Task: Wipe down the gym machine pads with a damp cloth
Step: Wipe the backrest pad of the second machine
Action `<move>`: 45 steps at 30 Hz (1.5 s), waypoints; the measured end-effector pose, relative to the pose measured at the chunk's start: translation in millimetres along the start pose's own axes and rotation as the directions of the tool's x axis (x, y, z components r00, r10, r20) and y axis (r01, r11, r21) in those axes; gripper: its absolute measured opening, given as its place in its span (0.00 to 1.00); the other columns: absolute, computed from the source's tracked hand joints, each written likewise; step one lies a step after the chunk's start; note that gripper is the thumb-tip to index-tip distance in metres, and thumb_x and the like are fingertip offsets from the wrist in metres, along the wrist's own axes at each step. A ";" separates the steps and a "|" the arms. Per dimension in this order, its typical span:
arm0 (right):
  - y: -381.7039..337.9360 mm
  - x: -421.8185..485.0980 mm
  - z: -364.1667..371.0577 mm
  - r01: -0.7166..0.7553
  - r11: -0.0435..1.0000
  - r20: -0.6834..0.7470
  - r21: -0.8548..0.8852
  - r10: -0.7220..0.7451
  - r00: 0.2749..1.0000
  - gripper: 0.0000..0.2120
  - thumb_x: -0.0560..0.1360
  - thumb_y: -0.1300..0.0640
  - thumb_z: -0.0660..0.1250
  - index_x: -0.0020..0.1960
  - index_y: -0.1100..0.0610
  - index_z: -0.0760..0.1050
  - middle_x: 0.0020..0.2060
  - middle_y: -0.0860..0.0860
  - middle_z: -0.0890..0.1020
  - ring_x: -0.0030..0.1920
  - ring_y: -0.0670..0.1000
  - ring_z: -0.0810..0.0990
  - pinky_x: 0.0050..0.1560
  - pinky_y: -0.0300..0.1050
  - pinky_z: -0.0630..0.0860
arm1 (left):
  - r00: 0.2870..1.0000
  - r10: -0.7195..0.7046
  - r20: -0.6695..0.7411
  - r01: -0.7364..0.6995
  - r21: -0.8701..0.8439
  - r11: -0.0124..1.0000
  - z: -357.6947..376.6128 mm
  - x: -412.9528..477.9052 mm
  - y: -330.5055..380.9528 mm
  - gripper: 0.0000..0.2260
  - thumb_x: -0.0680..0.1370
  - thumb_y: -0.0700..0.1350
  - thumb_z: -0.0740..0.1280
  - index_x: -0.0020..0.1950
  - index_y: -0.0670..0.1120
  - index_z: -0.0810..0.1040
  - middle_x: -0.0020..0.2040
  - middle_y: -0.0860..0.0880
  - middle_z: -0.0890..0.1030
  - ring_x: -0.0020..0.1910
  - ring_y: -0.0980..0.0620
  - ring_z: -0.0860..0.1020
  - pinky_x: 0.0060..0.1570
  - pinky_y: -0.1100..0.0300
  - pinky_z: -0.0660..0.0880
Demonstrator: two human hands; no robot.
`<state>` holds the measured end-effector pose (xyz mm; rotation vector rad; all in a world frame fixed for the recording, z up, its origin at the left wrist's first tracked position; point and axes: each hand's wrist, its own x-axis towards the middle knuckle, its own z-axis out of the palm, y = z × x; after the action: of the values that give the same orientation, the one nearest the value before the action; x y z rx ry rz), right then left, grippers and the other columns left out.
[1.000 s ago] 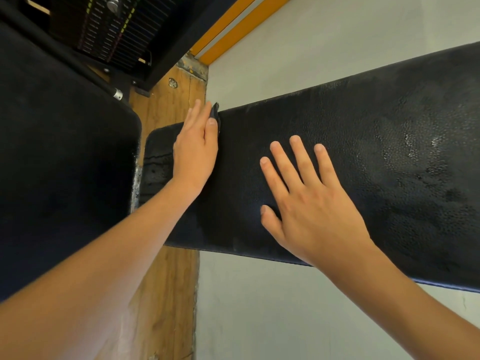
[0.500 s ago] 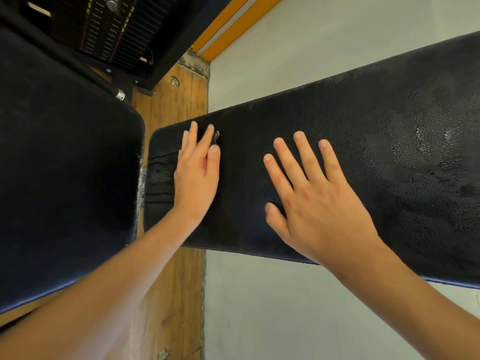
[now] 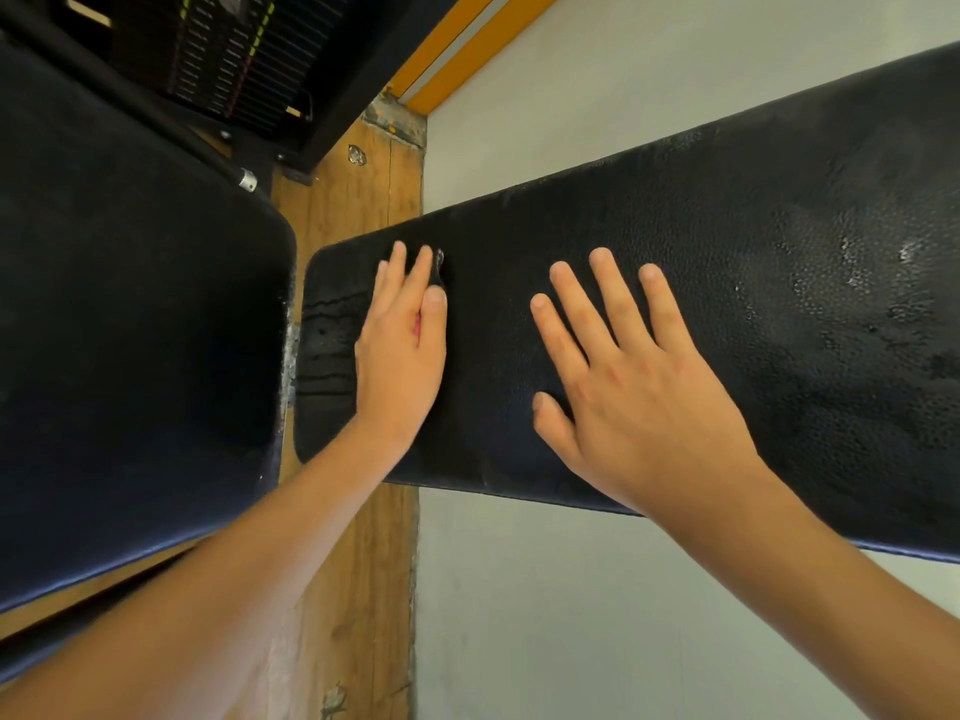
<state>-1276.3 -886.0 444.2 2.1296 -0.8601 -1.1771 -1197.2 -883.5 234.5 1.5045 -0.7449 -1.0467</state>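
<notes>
My left hand [image 3: 400,350] lies flat on the long black pad [image 3: 753,241], close to its left end in the middle of the frame. Its fingers are straight and pressed together, thumb tucked alongside. The cloth [image 3: 439,265] is under that palm. It is dark like the pad, so all I can see of it is a small fold poking out beside my index fingertip. A sliver of red shows between thumb and finger, and I cannot tell what it is.

My right hand [image 3: 628,387] rests palm down further right on the same pad, fingers spread wide and holding nothing. I judge it is only bracing me.

As for progress, the right stretch of the pad carries shiny, mottled patches that look like damp left by wiping, so I take that part as done. The area between my hands looks duller and I cannot say whether it has been covered. The cracked end [image 3: 327,345], just left of my left hand, seems to be the last bit of this pad still to do.

The second pad [image 3: 130,356], filling the left of the frame, shows no wet sheen that I can make out, so I reckon it is still to come. The weight stack [image 3: 249,49] sits at the upper left.
</notes>
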 end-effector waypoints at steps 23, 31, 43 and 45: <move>-1.5 3.1 0.0 0.004 1.000 -0.003 0.012 -0.004 1.000 0.35 0.82 0.41 0.37 0.83 0.60 0.39 0.82 0.62 0.41 0.81 0.66 0.37 0.79 0.67 0.40 | 0.999 -0.029 0.028 0.030 -0.035 0.999 -4.1 -14.2 -5.8 0.21 0.88 0.50 0.53 0.81 0.54 0.63 0.83 0.55 0.55 0.82 0.58 0.50 0.76 0.60 0.52; -1.3 4.1 1.3 0.010 1.000 -0.016 0.017 -0.010 1.000 0.35 0.82 0.40 0.36 0.83 0.60 0.39 0.82 0.63 0.41 0.81 0.66 0.37 0.79 0.67 0.41 | 0.992 -0.125 0.030 0.127 -0.057 0.990 -5.3 -119.7 -24.8 0.21 0.87 0.53 0.52 0.80 0.58 0.61 0.83 0.62 0.54 0.81 0.62 0.51 0.78 0.45 0.61; -1.7 3.6 2.7 0.011 1.000 -0.025 0.011 -0.011 1.000 0.35 0.82 0.41 0.36 0.83 0.60 0.40 0.82 0.63 0.42 0.81 0.66 0.37 0.79 0.67 0.41 | 0.989 -0.138 -0.044 0.130 -0.150 0.980 -2.4 -95.0 -26.7 0.20 0.87 0.47 0.57 0.80 0.55 0.64 0.82 0.60 0.58 0.81 0.63 0.52 0.80 0.51 0.58; -2.0 4.3 3.0 0.011 1.000 -0.026 0.006 -0.011 1.000 0.35 0.82 0.40 0.36 0.83 0.60 0.40 0.82 0.63 0.42 0.81 0.66 0.37 0.79 0.67 0.42 | 0.991 -0.122 -0.058 0.112 -0.146 0.983 -5.3 -69.4 -21.2 0.21 0.87 0.47 0.57 0.80 0.55 0.64 0.82 0.58 0.59 0.81 0.63 0.53 0.79 0.57 0.57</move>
<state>-1276.6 -888.4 439.2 2.1523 -0.8422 -1.1514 -1222.8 -815.6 228.9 1.4660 -0.5288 -1.1088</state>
